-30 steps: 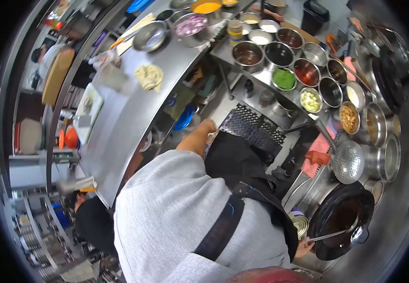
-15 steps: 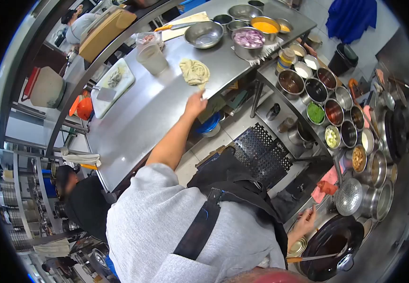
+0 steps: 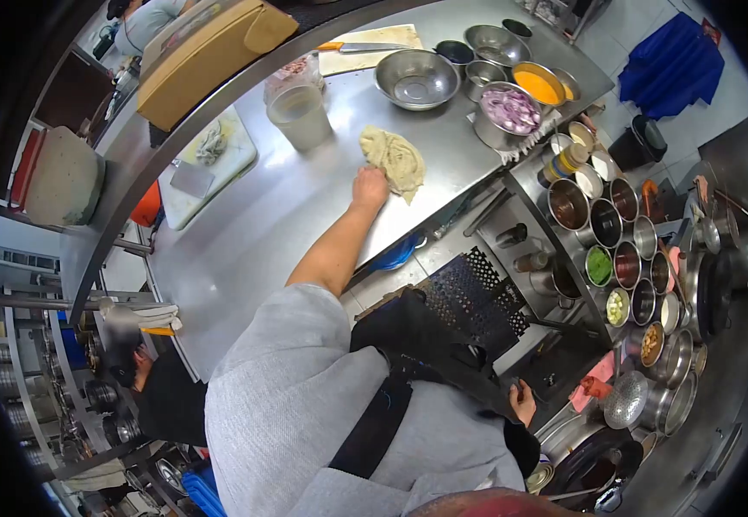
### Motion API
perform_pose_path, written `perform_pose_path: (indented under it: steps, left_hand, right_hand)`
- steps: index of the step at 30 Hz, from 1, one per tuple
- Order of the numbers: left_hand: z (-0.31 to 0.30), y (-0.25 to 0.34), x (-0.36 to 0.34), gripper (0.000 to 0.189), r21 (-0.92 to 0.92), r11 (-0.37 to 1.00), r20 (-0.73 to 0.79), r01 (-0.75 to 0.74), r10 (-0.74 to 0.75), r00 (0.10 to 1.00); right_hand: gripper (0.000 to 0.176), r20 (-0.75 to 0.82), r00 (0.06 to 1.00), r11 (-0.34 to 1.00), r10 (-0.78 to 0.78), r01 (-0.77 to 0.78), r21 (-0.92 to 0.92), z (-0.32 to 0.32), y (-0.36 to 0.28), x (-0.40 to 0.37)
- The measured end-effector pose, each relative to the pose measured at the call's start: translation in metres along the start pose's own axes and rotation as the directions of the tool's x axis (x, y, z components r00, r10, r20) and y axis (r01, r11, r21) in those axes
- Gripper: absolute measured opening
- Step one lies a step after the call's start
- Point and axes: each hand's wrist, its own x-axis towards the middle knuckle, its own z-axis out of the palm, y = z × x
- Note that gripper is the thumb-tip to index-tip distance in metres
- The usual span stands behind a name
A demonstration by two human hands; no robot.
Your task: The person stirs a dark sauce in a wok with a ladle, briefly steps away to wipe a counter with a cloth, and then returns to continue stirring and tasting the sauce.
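My left hand (image 3: 370, 188) reaches over the steel table, fingers closed on the near-left edge of a crumpled, pale yellow cloth (image 3: 398, 162). The cloth lies bunched on the tabletop. My right hand (image 3: 523, 403) hangs low by my side near the stove, fingers loosely parted and nothing visible in them. A cloudy plastic container (image 3: 300, 119) stands left of the cloth. Behind it sits a wide steel bowl (image 3: 417, 79).
A white cutting board (image 3: 206, 172) with a scraper lies at the table's left. A pot of chopped purple onion (image 3: 508, 114) stands near the right edge. Several sauce pots (image 3: 568, 205) line the right-hand station, with a wok (image 3: 589, 461) below. A co-worker in black (image 3: 171, 401) is at lower left.
My left hand has taken hold of the cloth's edge, and the cloth has shifted shape. My right hand has drawn back from over the stove toward my body. The view has turned slightly.
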Motion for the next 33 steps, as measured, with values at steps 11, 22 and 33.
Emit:
perform_pose_path:
  steps: [11,22,33]
  left_hand:
    - [-0.025,-0.007,-0.016,0.015,-0.32,0.946,0.002,0.051,-0.053,0.999]
    - [-0.204,-0.013,-0.033,0.054,-0.635,0.731,-0.119,-0.251,0.229,0.966]
    - [-0.444,-0.148,-0.084,0.03,-0.209,0.977,-0.898,-0.037,-0.177,0.402]
  right_hand:
    - [0.027,0.064,0.996,0.972,-0.056,0.069,-0.223,0.081,0.113,0.053]
    - [0.023,0.167,0.955,0.934,0.245,-0.186,-0.305,0.107,0.166,0.064]
    - [0.018,0.228,0.973,0.964,0.032,0.029,-0.263,0.093,-0.033,0.144]
